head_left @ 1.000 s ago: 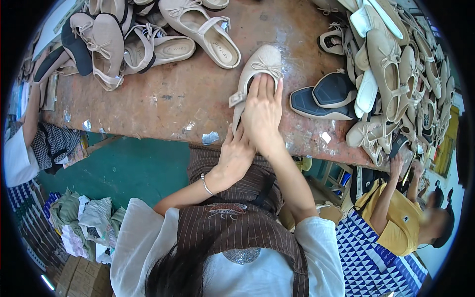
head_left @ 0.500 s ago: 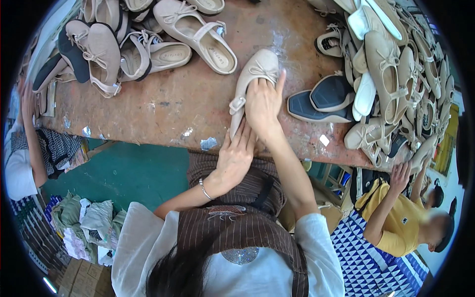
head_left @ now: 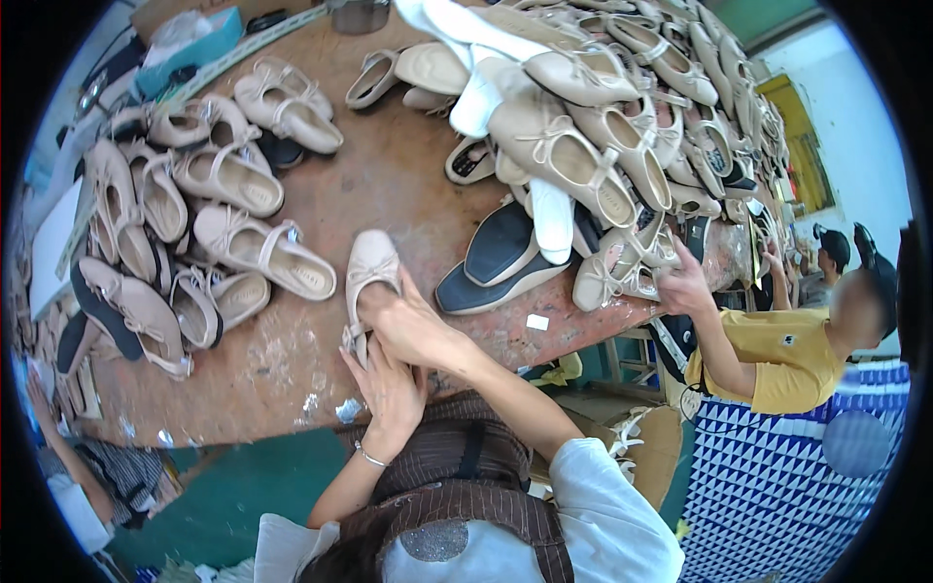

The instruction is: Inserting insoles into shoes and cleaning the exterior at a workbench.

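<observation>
A beige ballet flat (head_left: 372,257) with a small bow and an ankle strap lies toe-away on the table in front of me. My right hand (head_left: 406,325) is on the shoe, its fingers reaching into the opening and partly hidden there. Behind it my left hand (head_left: 394,396) is closed about the heel end, fingers stretched along the side near the strap buckle. The right hand and wrist cover part of the left fingers. Nearest on the right are shoes with dark soles turned up (head_left: 491,255); to the left sits another strapped beige flat (head_left: 267,251).
A worn brown table (head_left: 262,379) carries a shoe pile (head_left: 593,126) at right and several shoes (head_left: 146,194) at left. A blue box (head_left: 190,51) stands far left. A co-worker in a yellow shirt (head_left: 768,364) reaches to the right edge; another person's arm (head_left: 73,462) is at left.
The view has swung to the right, so the table and shoes sit further left and lower. Both hands stay on the flat. The co-worker's hand has lifted toward the shoe pile.
</observation>
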The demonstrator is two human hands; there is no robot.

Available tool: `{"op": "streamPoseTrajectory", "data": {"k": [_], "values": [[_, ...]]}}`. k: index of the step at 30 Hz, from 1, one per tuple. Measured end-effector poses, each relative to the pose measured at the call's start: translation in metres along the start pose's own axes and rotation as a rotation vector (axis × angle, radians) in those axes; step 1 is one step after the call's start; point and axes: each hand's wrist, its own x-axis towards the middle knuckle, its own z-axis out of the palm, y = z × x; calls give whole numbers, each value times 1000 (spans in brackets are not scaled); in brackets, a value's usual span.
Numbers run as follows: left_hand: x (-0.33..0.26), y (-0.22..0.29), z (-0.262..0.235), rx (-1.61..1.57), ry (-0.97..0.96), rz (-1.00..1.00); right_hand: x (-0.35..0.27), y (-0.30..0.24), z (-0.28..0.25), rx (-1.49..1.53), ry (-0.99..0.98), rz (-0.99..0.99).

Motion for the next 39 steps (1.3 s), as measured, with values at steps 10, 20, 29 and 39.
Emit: {"op": "streamPoseTrajectory", "data": {"k": [10,20,29,39], "values": [[68,-6,-12,-30,100,20,-91,109,-229,-733,889,537],[103,20,-40,-338,316,144,-54,154,-258,-420,745,382],[144,-16,-156,-238,759,245,48,-1,-257,-97,1181,-116],[223,-289,-359,391,438,-625,220,-157,-164,45,480,-512]]}}
